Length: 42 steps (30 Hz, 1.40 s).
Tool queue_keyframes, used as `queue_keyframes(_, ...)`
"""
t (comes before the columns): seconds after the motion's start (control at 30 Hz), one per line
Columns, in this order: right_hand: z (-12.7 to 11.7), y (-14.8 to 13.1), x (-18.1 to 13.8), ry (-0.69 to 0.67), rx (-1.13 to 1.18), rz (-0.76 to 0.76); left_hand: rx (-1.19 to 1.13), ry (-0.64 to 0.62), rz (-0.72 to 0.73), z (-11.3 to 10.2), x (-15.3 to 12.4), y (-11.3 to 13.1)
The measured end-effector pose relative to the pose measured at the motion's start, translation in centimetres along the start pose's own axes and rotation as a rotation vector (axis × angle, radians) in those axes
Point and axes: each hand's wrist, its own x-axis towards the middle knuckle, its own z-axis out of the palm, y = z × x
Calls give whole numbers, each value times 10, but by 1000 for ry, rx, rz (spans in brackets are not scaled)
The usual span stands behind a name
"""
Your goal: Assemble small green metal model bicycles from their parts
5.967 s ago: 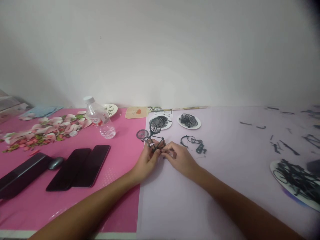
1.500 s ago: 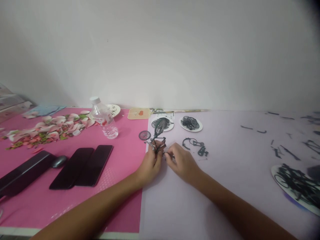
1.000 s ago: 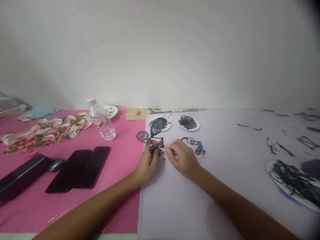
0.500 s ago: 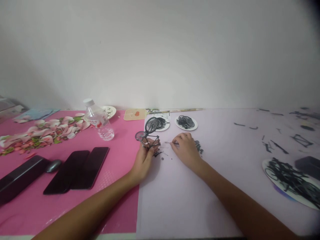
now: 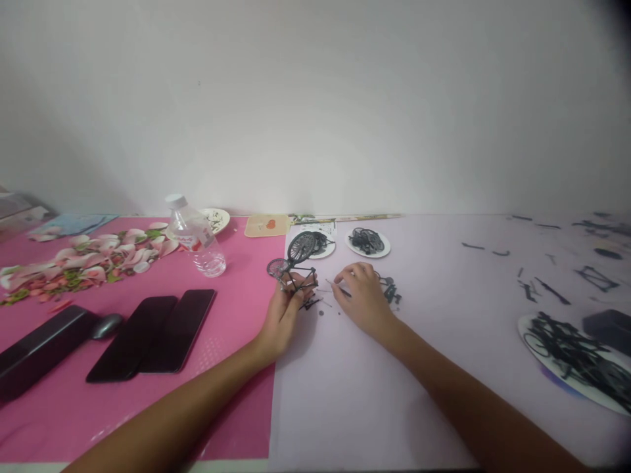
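1. Model bicycle (image 5: 300, 247), wheels already on, is standing on the lilac mat (image 5: 345, 394), our left hand (image 5: 282, 314) pinching its frame.
2. At its three o'clock, our right hand (image 5: 363, 301) is pinching a thin rod (image 5: 344, 290).
3. Loose parts (image 5: 393, 293) beside it are lying unfitted.

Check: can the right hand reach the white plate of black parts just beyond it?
Probably yes: the right hand sits just short of the plate, bare mat between; the left hand holds the model bicycle aside.
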Motion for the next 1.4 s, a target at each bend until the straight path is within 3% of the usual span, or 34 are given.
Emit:
queue_keyframes(0.3, 0, 6, 2, -21, -31, -21, -6, 7, 8, -1, 1, 3)
queue_keyframes(0.67, 0, -5, -1, -101, 186, -158, -33, 81, -27, -6, 7, 3)
queue_keyframes(0.93, 6, -7, -5, -152, 184, -163, -100, 110, -74, -6, 9, 2)
queue_keyframes(1.4, 14, -1, -2, -185, 110, -133, -17, 106, 13, -5, 9, 5)
